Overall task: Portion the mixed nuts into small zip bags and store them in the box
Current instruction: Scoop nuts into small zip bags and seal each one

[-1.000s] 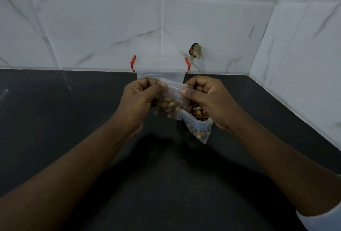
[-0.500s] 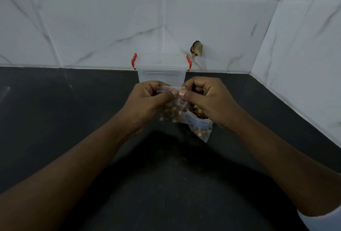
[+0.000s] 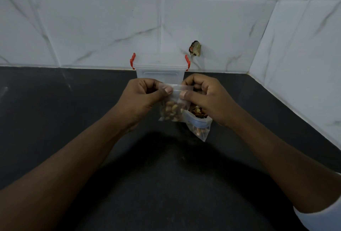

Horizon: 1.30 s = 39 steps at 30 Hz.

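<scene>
Centrally, both hands were held up over the black bench (image 3: 166, 184), close together. The left hand (image 3: 142, 99) and the right hand (image 3: 206, 99) each pinched the top strip of a small zip bag (image 3: 173, 107), thumb in front, the other fingers (image 3: 147, 84) curled behind. The two thumb tips sat near each other on the seal, not touching. The bag hung clear of the bench, its lower half filled with mixed nuts (image 3: 170, 111).

Just right of it and lower, a larger zip bag (image 3: 200, 127) with a blue strip stood open on the bench, more nuts inside. The right hand covered part of it; could not tell whether they touched.

Behind the hands, against the white tiled wall (image 3: 92, 27), stood a clear plastic box (image 3: 160, 71), lid on, with red clips (image 3: 132, 60) at both ends. A dark broken patch (image 3: 195, 48) marked the tile just right of it. A white sleeve (image 3: 323, 216) showed on the right arm.
</scene>
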{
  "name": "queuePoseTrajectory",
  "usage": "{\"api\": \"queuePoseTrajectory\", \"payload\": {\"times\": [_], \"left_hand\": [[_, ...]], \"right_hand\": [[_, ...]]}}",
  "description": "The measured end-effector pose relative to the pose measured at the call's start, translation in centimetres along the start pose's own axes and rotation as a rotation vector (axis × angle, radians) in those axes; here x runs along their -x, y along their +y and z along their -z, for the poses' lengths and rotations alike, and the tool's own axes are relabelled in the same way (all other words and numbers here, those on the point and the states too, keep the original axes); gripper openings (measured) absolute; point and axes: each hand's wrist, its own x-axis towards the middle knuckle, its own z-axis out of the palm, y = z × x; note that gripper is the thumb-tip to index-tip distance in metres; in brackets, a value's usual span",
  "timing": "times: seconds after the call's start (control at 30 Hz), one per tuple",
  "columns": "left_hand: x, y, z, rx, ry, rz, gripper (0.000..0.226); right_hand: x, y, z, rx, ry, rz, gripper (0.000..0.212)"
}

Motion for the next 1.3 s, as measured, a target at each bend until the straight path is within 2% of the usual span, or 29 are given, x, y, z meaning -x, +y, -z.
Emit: {"api": "queuePoseTrajectory", "payload": {"times": [0.33, 0.57, 0.7, 0.8, 0.9, 0.97, 1.03, 1.17, 1.3], "left_hand": [[-0.4, 1.1, 1.2, -0.066, -0.07, 0.009, 0.016], [-0.9, 0.7, 1.9, -0.105, -0.068, 0.026, 0.008], [-0.7, 1.2, 2.0, -0.056, -0.062, 0.004, 0.014], [-0.4, 1.3, 1.9, -0.003, -0.051, 0.025, 0.01], [-0.1, 1.3, 1.1, 0.046, -0.034, 0.048, 0.014], [0.0, 1.3, 0.7, 0.063, -0.018, 0.058, 0.015], [0.1, 1.2, 0.4, 0.049, -0.026, 0.061, 0.016], [0.4, 1.2, 0.2, 0.083, -0.063, 0.111, 0.022], [0.5, 1.2, 0.3, 0.105, -0.067, 0.138, 0.027]], "right_hand": [[-0.3, -0.2, 0.5, 0.31, -0.021, 0.091, 0.007], [-0.5, -0.6, 1.8, 0.324, -0.002, 0.052, 0.009], [-0.3, -0.8, 1.7, 0.304, 0.039, 0.083, 0.011], [0.0, -0.4, 0.7, 0.272, 0.063, 0.097, 0.009], [-0.1, -0.1, 0.5, 0.166, 0.04, 0.092, 0.007], [-0.1, -0.1, 0.7, 0.084, -0.014, 0.058, 0.02], [0.0, 0.0, 0.6, 0.114, -0.038, 0.047, 0.027], [0.0, 0.2, 0.3, 0.193, 0.038, 0.088, 0.004], [0.0, 0.2, 0.3, 0.149, 0.113, 0.087, 0.007]]}}
